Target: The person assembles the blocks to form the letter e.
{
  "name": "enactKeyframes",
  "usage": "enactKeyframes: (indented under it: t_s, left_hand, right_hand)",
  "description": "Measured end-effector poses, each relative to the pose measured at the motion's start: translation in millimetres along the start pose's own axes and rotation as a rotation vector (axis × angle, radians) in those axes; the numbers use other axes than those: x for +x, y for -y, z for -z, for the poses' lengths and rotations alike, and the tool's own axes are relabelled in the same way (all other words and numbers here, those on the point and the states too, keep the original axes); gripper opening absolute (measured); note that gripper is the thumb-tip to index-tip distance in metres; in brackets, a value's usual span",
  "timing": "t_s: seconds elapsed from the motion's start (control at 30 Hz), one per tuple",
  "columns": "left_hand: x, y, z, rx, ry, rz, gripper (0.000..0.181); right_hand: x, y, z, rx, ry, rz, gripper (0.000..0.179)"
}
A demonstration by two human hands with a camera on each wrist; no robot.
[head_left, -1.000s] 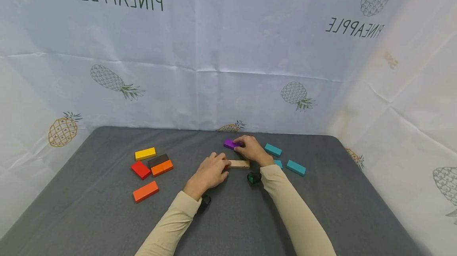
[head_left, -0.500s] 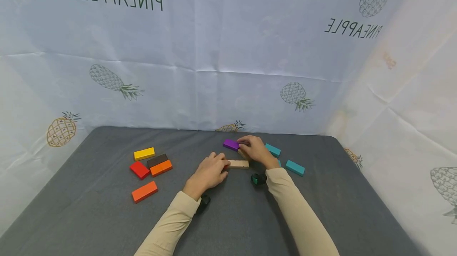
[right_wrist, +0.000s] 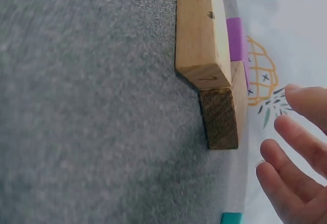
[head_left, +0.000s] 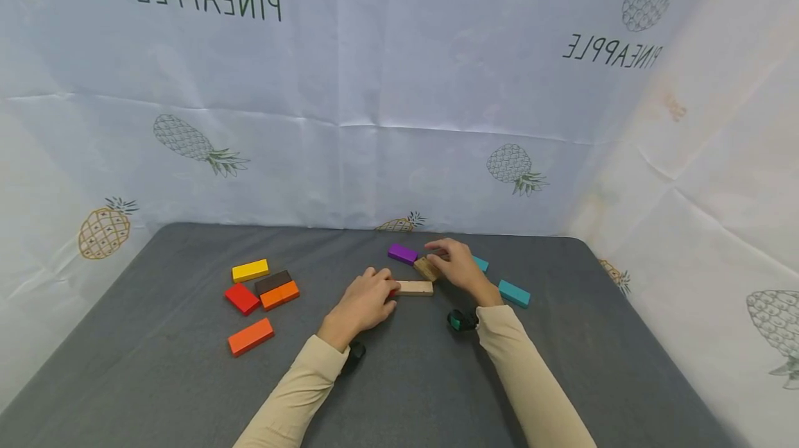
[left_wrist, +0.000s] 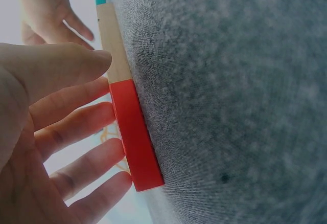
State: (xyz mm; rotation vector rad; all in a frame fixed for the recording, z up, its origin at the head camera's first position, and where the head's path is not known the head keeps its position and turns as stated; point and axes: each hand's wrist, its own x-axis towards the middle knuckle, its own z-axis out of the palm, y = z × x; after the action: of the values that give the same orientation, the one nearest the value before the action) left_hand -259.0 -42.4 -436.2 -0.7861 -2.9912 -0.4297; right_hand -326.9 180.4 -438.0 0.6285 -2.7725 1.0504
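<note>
My left hand (head_left: pixel 367 299) is at a red block (left_wrist: pixel 135 137) lying on the grey table. Its fingertips touch the far side of that block, while the thumb sits apart from the red near face. End to end with the red block lies a plain wooden block (head_left: pixel 415 288). A second wooden block (head_left: pixel 427 268) slants behind, one corner close to the first. My right hand (head_left: pixel 460 266) hovers just right of this slanted block, fingers spread and holding nothing. Past it lies a purple block (head_left: pixel 402 254).
Teal blocks (head_left: pixel 514 293) lie right of the right hand, one partly hidden by it. To the left are a yellow block (head_left: pixel 250 270), a dark brown block (head_left: pixel 273 282), another red block (head_left: pixel 242 298) and several orange blocks (head_left: pixel 251 337). A pineapple-print curtain (head_left: pixel 349 177) hangs behind the table.
My right hand has moved from the purple block to the right and let go, uncovering the slanted wooden block. The left hand has stayed at the red block.
</note>
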Motion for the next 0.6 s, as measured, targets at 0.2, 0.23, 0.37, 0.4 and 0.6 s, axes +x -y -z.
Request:
enactKeyframes:
  t_s: [0.2, 0.23, 0.37, 0.4, 0.6]
  left_hand:
    - [0.7, 0.8, -0.6, -0.008, 0.006, 0.007, 0.025]
    - [0.9, 0.9, -0.7, -0.006, 0.007, 0.009, 0.025]
    - [1.5, 1.3, -1.2, -0.003, 0.011, 0.011, 0.026]
    - [1.5, 1.3, -1.2, -0.003, 0.011, 0.010, 0.026]
    - [0.8, 0.8, -0.7, -0.012, 0.003, 0.000, 0.026]
  right_hand:
    - [-8.0, 1.1, 4.5, -0.010, -0.036, 0.035, 0.030]
    - [-9.4, 1.1, 5.4, -0.015, -0.044, 0.043, 0.030]
    - [-15.5, 0.6, 10.7, -0.023, -0.063, 0.048, 0.032]
    - [-17.0, 0.5, 12.3, -0.023, -0.066, 0.043, 0.032]
    - [-25.7, -1.9, 20.3, -0.002, -0.072, -0.027, 0.035]
